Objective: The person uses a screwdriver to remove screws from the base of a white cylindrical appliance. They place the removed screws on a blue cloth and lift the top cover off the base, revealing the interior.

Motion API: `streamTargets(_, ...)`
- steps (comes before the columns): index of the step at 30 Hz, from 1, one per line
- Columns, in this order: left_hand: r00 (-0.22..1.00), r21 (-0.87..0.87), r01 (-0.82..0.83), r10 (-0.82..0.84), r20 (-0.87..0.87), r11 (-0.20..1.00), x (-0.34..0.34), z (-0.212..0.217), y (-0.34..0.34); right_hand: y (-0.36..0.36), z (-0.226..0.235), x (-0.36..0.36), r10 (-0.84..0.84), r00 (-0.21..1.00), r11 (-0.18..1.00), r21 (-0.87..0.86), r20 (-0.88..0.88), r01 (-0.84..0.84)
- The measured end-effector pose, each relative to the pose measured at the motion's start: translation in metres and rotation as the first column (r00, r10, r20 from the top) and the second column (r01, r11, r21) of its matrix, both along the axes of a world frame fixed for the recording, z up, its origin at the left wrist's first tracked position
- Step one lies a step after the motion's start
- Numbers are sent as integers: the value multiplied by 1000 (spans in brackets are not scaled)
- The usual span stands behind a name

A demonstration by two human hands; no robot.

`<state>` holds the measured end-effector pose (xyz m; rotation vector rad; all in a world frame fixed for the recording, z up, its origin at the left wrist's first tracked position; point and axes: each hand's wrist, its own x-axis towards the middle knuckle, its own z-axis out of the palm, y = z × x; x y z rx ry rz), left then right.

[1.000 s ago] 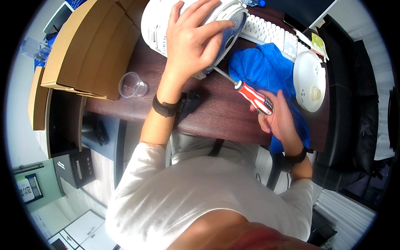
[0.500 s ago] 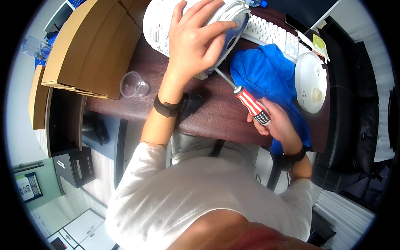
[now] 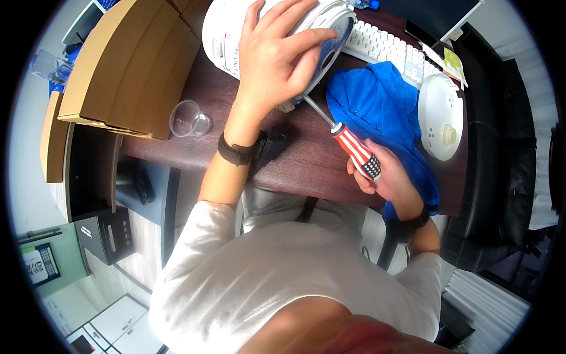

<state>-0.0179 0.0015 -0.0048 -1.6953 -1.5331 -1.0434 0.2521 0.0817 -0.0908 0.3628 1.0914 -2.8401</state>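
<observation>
My left hand lies with spread fingers on a white rounded appliance at the desk's far side. Its thumb and index finger reach toward the appliance's round right end. My right hand is closed round the handle of a screwdriver, striped red and white with a dark dotted butt. The metal shaft slants up and left to the appliance's lower edge, beneath my left hand; the tip is hidden there. Beside the screwdriver lies a crumpled blue cloth, which runs down behind my right hand.
A round white cover rests right of the cloth. Behind it are a white keyboard and a monitor. Clear plastic cups stand on the dark wooden desk, near cardboard boxes. A black chair stands at right.
The screwdriver's handle has turned a little in my right hand, and that hand has shifted slightly. My left hand and the appliance stay nearly where they were.
</observation>
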Motion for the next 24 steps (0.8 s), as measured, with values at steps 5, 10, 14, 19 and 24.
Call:
streamTargets(5,1000,1,0,0,-2,1000,0,0,0,-23,8,-4,-413,910,830,427,38,359)
streamTargets(10,1000,7,14,-14,-1,1000,0,-1,1,-15,7,-6,-120,992,993,14,42,120)
streamTargets(14,1000,-4,6,-6,8,1000,1,0,0,-17,14,-7,-198,976,963,205,91,176)
streamTargets(19,1000,8,19,-19,5,1000,0,0,1,-24,14,-9,-315,948,901,333,56,279)
streamTargets(24,1000,-2,12,-12,2,1000,0,0,0,-28,20,-17,-223,961,962,199,163,189)
